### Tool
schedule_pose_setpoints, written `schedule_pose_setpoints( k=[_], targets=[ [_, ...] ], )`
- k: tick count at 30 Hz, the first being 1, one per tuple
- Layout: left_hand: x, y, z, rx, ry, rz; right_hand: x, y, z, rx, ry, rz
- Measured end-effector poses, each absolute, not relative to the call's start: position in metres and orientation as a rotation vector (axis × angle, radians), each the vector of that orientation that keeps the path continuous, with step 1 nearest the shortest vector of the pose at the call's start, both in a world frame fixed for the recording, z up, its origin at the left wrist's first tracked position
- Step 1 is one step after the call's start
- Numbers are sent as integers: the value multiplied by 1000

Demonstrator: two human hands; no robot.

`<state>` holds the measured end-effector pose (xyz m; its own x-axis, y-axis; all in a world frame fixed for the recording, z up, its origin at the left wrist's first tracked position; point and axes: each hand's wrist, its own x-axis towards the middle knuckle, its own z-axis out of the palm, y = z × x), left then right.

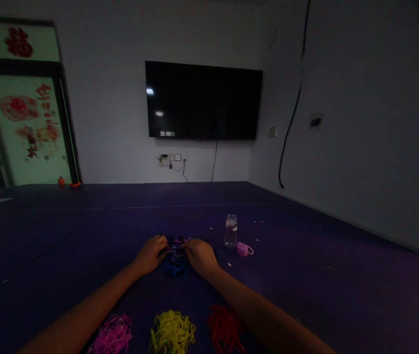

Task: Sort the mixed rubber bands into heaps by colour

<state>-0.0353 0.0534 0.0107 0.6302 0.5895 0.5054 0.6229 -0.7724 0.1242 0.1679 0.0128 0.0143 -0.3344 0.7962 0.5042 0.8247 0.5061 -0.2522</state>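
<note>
Touching dark-blue/purple stringy pile (pixel 176 267) w/ L hand (pixel 153 254) + R hand (pixel 202 256) | fingers curled, grip: can't tell | clear cylindrical bottle (pixel 231 233), pink looped cap (pixel 242 250) nr R hand

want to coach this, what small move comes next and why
Perhaps lift a purple strand free with the right hand: it is at the dark blue pile, with purple mixed in, while pink pile, yellow pile and red pile lie apart.
</note>
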Motion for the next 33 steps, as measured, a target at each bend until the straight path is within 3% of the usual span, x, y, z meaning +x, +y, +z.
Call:
schedule_pose_setpoints(
  k=[16,33],
  targets=[
    [-34,50,13,-2696,-1185,-909,169,12,13,-1180,-2264,-81],
    [-31,56,11,-2755,-1190,-804,169,13,14,-1326,-2336,-138]
  ],
)
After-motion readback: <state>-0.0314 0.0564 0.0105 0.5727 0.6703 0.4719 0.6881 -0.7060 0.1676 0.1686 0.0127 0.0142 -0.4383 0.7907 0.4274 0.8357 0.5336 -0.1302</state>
